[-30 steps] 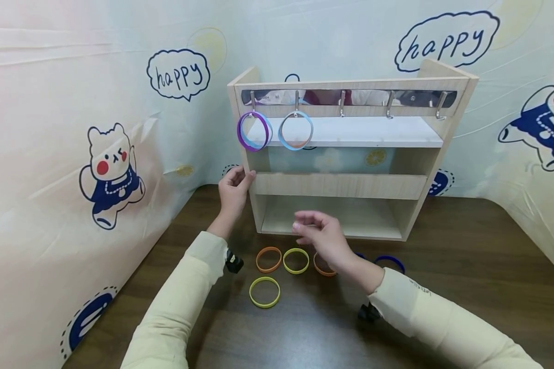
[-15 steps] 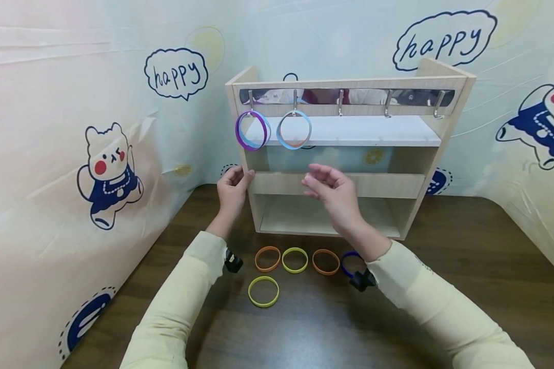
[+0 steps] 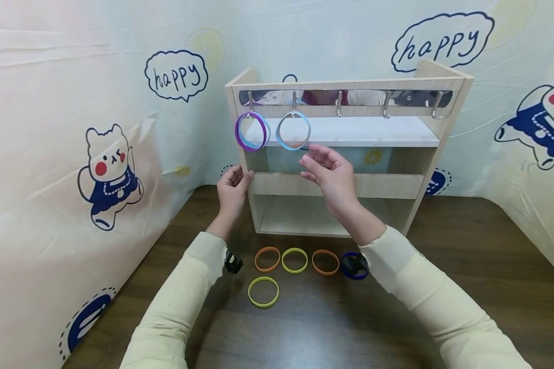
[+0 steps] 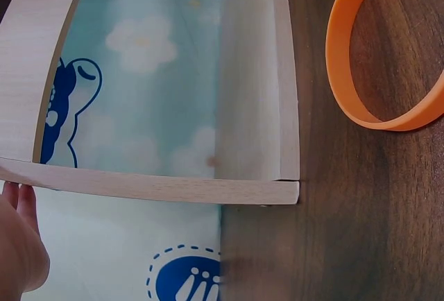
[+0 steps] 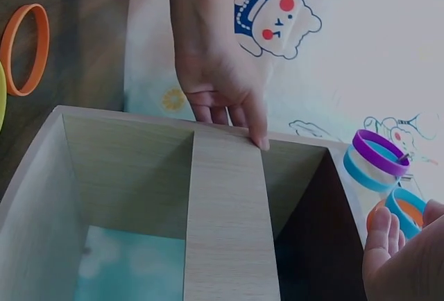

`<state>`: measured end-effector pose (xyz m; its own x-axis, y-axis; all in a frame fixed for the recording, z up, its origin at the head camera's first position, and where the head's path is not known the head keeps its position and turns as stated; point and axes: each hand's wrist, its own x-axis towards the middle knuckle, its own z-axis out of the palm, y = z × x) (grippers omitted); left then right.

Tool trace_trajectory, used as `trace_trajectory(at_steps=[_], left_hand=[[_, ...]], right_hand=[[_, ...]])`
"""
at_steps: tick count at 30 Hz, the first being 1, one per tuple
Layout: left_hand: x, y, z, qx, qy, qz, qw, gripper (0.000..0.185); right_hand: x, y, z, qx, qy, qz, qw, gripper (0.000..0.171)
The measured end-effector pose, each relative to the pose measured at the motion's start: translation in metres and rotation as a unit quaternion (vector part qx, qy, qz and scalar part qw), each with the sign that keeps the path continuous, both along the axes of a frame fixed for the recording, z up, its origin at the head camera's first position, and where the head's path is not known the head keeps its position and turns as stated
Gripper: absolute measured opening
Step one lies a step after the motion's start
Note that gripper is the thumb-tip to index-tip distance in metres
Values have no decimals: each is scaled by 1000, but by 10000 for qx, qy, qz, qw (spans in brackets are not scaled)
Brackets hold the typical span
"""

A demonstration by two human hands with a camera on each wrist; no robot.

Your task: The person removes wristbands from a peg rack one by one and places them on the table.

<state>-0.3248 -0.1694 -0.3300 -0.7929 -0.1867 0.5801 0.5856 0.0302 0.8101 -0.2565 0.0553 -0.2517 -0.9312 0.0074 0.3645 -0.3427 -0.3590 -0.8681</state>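
Observation:
My left hand grips the left side panel of a small wooden shelf, thumb in front and fingers behind the edge. My right hand is raised before the shelf, fingers loosely bent and nothing in them. Its fingertips are just below and right of a light blue wristband and an orange wristband hanging from the second hook; whether they touch I cannot tell. From the leftmost hook hang a purple wristband and a light blue wristband.
On the table lie two orange wristbands, two yellow wristbands and a dark blue wristband, partly behind the right wrist camera. Three hooks on the right bear nothing. A printed cloth surrounds the table.
My right hand has risen from low before the shelf to just under the second hook's wristbands. A second dark blue wristband is now out of sight. My left hand has stayed put.

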Motion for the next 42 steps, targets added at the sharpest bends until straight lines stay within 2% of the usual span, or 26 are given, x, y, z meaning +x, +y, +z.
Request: trace_trajectory(at_steps=[11,17,26,42], left_hand=[[2,0,1,-134,-186,64,9997,35],[2,0,1,-196,-177,44,9996,35],[2,0,0,-221,-205,65,9995,38],[7,1,4,-174,-157,23,9997,37]], right_hand=[[-6,-2,7,22,-20,-119,9999,37],[-9,-3,10,-97,-63,-203,9997,34],[-13,-6,17,-250,-232,-317,9989,41],[-14,-9,25,-340,-455,-386,9976,36]])
